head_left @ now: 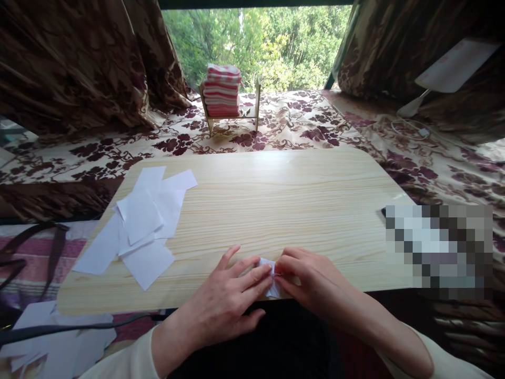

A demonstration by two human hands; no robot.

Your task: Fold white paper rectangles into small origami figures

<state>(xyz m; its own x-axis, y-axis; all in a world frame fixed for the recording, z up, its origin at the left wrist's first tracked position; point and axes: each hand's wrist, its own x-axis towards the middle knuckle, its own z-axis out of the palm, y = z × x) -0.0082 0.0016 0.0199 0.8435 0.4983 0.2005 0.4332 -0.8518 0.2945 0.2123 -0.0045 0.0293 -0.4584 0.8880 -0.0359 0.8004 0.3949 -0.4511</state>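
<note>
Both hands are down at the near edge of the desk (pixel 276 200), the left hand (pixel 229 295) pressing flat on a small white paper (pixel 272 279) while the right hand (pixel 303 279) pinches its edge: a fold mid-crease, probably (mostly hidden). Next comes firm, even pressure. No readable writing anywhere.

Your left hand (pixel 232 295) and right hand (pixel 305 276) cover most of the small white paper (pixel 272 279) at lower centre; its shape cannot be read. A pixelated block (pixel 440 247) hides whatever lies at the table's right edge. Loose sheets (pixel 51 342) at lower left are blurred and cropped.
</note>
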